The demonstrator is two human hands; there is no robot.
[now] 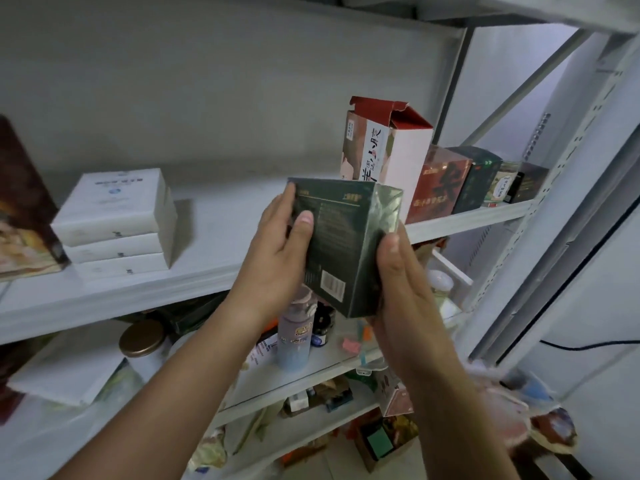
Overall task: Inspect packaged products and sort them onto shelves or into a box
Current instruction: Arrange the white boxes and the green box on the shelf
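1. white metal shelving (pixel 214 268) fills the view, with a grey wall (pixel 173 98) behind, and we're in close on two hands at work.
2. nearest first: left hand (pixel 277 251) and right hand (pixel 401 271) clamp a dark green box (pixel 349 237) between them. it's up in the air just in front of the shelving's edge, tilted.
3. left thumb (pixel 304 223) lies flat on the printed face, its fingers curled round the box's left edge. right thumb (pixel 391 244) presses the right corner; the other right fingers are tucked behind and under, out of sight.
4. handling call: it looks like thin glossy card under film, so probably light and stiff but slick, with corners that could dent. best gripped across opposite edges, as now, rather than squeezed on the faces.
5. writing: a barcode (pixel 333 285) sits below the left thumb, close to the right palm. the fine print above it is too small to read.
6. beyond the fingertips stands a tall red-and-white carton (pixel 384 147), top flaps open, its vertical chinese characters not legible to me. right of it sits a red box (pixel 438 181) with one large dark character.
7. far out past the left fingers: a stack of white boxes (pixel 114 223) with a small blue logo, text blurred.
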